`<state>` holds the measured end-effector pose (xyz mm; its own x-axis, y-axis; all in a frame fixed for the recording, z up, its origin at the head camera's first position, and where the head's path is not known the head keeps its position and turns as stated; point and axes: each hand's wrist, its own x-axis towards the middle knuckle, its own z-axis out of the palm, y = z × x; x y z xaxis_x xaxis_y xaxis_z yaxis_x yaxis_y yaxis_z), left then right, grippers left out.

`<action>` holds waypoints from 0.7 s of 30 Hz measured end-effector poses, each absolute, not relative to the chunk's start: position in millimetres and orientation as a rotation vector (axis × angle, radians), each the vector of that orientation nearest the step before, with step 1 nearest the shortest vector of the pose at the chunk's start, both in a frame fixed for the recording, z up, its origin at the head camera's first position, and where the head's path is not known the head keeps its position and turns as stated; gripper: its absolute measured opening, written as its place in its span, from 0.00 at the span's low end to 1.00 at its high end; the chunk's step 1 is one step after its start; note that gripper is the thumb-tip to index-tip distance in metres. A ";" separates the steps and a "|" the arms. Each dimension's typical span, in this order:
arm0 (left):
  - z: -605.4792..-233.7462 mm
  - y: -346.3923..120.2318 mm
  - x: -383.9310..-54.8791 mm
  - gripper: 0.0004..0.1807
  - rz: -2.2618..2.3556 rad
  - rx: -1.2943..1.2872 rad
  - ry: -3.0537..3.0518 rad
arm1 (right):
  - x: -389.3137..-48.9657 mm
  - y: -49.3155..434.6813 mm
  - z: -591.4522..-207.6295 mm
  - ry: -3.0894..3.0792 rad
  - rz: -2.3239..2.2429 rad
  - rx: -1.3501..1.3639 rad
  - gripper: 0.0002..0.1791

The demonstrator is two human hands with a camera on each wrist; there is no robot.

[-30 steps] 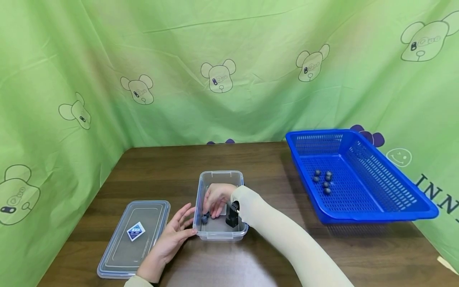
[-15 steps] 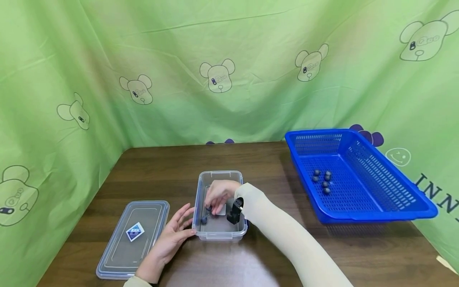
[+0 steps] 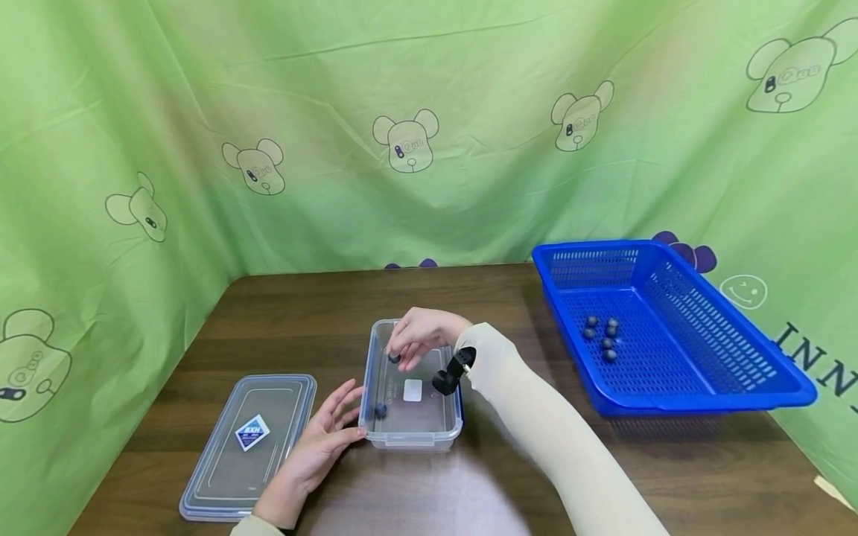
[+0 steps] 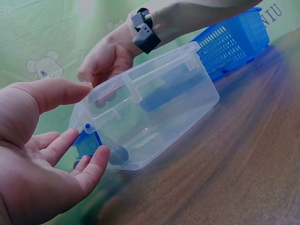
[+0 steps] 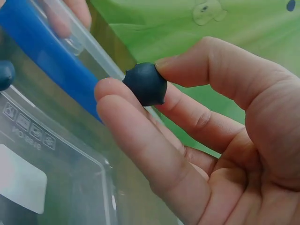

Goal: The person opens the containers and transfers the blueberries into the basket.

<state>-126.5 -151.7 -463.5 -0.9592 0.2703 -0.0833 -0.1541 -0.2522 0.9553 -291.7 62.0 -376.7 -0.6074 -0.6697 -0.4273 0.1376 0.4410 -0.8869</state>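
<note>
A clear plastic food container (image 3: 415, 441) without its lid stands on the table in front of me. My right hand (image 3: 421, 336) is over its far end. Thumb and fingertips pinch a small dark blue ball (image 5: 146, 84) with little pointed nubs, as the right wrist view shows. A second dark ball (image 3: 381, 410) lies at the container's near left on the bottom, and a white label (image 3: 412, 390) lies near the middle. At the near left corner, my left hand (image 3: 323, 435) rests its thumb on the rim, with extended fingers spread along the side wall.
The container's lid (image 3: 224, 469), with a blue and white sticker, lies on the table to the left. A blue perforated basket (image 3: 704, 406) at the right holds several dark balls (image 3: 609, 344). A green printed curtain (image 3: 322, 208) hangs behind the table.
My right hand has risen from the container's floor toward its far end, bringing one ball up between its fingers. The other ball stays near the left side. My left hand keeps its place.
</note>
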 end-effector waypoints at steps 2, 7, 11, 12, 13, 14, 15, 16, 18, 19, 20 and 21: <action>-463.8 -151.6 -126.5 0.49 2.288 0.142 1.730 | -294.1 67.2 -375.2 1.882 -1.270 -0.446 0.14; -464.6 -151.3 -127.2 0.49 2.293 0.137 1.728 | -299.5 83.6 -369.6 1.887 -1.327 -0.418 0.13; -464.9 -152.2 -127.1 0.49 2.300 0.138 1.728 | -304.3 101.0 -363.8 1.903 -1.360 -0.397 0.13; -464.8 -152.3 -127.1 0.49 2.300 0.138 1.728 | -305.3 106.2 -361.7 1.907 -1.365 -0.394 0.14; -464.8 -152.5 -127.1 0.49 2.302 0.138 1.727 | -306.5 112.0 -360.0 1.912 -1.372 -0.393 0.16; -464.8 -152.5 -127.0 0.49 2.303 0.139 1.727 | -307.9 118.4 -358.5 1.919 -1.380 -0.391 0.17; -464.7 -152.5 -126.9 0.49 2.302 0.140 1.728 | -309.5 125.4 -356.9 1.925 -1.388 -0.392 0.18; -464.5 -152.4 -126.8 0.49 2.302 0.142 1.727 | -310.9 132.8 -355.2 1.931 -1.396 -0.392 0.19; -464.1 -152.2 -126.6 0.49 2.301 0.144 1.726 | -313.4 148.5 -351.3 1.944 -1.421 -0.388 0.20; -464.1 -152.1 -126.5 0.49 2.301 0.146 1.725 | -315.0 156.4 -349.8 1.947 -1.434 -0.386 0.19; -464.0 -152.1 -126.5 0.49 2.299 0.146 1.725 | -316.6 164.3 -348.1 1.950 -1.446 -0.389 0.18; -463.9 -152.3 -126.5 0.49 2.300 0.148 1.723 | -317.9 171.9 -345.9 1.955 -1.458 -0.385 0.18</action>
<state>-126.5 -152.3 -463.9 -0.9602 0.2688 -0.0754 -0.1479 -0.2609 0.9540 -317.9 171.9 -345.9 -0.7390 -0.5881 -0.3288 0.1474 0.3351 -0.9306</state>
